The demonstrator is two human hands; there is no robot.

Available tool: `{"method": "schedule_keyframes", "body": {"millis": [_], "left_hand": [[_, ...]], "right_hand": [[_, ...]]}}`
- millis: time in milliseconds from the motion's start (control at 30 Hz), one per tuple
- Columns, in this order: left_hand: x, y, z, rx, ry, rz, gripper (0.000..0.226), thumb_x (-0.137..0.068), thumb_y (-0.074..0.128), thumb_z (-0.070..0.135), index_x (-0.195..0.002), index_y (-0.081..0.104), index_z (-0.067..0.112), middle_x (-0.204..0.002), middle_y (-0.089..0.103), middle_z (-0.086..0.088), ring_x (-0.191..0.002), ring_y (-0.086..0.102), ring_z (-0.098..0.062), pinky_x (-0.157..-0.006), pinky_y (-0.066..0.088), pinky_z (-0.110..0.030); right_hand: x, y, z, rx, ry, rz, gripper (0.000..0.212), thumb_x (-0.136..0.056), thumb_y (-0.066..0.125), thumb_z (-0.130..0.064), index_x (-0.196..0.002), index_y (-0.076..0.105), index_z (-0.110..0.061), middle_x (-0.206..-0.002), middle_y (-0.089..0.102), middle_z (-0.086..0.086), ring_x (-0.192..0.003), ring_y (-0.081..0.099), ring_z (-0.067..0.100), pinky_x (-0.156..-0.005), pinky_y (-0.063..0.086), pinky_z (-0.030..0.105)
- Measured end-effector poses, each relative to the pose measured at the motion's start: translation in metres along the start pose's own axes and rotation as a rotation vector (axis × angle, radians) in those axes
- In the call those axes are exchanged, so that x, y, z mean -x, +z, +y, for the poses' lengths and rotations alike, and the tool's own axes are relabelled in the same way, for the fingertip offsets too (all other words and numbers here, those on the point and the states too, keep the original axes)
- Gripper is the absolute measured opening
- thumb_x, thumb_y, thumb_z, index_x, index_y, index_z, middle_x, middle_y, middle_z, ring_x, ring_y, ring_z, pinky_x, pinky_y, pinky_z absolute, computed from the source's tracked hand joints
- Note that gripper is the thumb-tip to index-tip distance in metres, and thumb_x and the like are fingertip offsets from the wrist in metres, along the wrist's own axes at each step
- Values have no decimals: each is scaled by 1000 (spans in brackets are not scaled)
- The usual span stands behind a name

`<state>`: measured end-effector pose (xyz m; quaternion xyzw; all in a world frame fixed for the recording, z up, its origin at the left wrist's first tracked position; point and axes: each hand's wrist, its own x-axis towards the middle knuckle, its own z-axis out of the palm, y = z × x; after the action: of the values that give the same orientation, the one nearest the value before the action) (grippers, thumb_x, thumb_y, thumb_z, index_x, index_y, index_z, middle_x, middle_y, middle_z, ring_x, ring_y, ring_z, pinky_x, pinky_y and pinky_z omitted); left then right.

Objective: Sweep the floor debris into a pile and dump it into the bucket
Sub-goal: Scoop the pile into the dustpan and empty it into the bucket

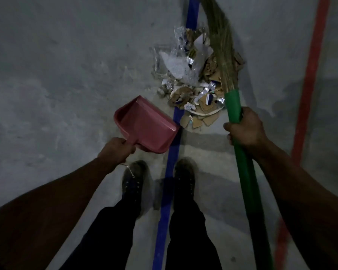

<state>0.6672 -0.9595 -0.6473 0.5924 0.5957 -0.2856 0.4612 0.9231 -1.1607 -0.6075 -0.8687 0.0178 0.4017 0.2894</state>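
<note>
The debris pile (195,78), a heap of torn cardboard, white paper scraps and crinkled clear plastic, lies on the grey concrete floor (66,75) ahead of the person, straddling a blue line (170,172) painted on it. It sits beyond both hands and between them, nearer the right one.

The left hand (115,151) has its fingers curled round the handle of a pink dustpan (144,125), which is tilted with its open mouth turned toward the pile; the pan's front corner is just beside the nearest cardboard bits. Whether it touches the floor I cannot tell.

The right hand (246,129) grips the green handle of a broom (220,47), fingers wrapped round it. The straw bristles lie over the right edge of the pile and reach past its far side.

Two dark shoes (184,176) stand either side of the blue line, close behind the pile. A red line (310,75) runs along the floor to the right, well apart from the debris.
</note>
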Motion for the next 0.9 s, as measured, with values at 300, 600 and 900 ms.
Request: {"method": "schedule_keyframes", "body": {"millis": [300,600,900], "left_hand": [[-32,24,6,-390,79,73,38,-93,54,43,-120,59,16,-116,63,-12,-103,61,-33,-84,46,-37],[-69,42,39,-337,201,98,45,-93,50,51,-128,56,23,-116,65,-10,-100,63,-31,-81,48,-35],[-83,60,72,-316,217,168,46,-94,50,50,-120,56,13,-120,61,-16,-107,59,-35,-81,44,-35]], "right_hand": [[-109,-35,-6,85,-20,39,29,-93,64,-16,-119,53,-8,-82,60,5,-58,61,19,-40,52,26],[-135,-27,19,545,-147,-39,20,-91,62,-16,-106,51,-8,-87,62,10,-58,60,22,-46,43,25],[-84,-24,60,542,-280,-108,30,-88,61,-21,-115,49,-15,-81,62,13,-66,64,35,-62,57,50]]}}
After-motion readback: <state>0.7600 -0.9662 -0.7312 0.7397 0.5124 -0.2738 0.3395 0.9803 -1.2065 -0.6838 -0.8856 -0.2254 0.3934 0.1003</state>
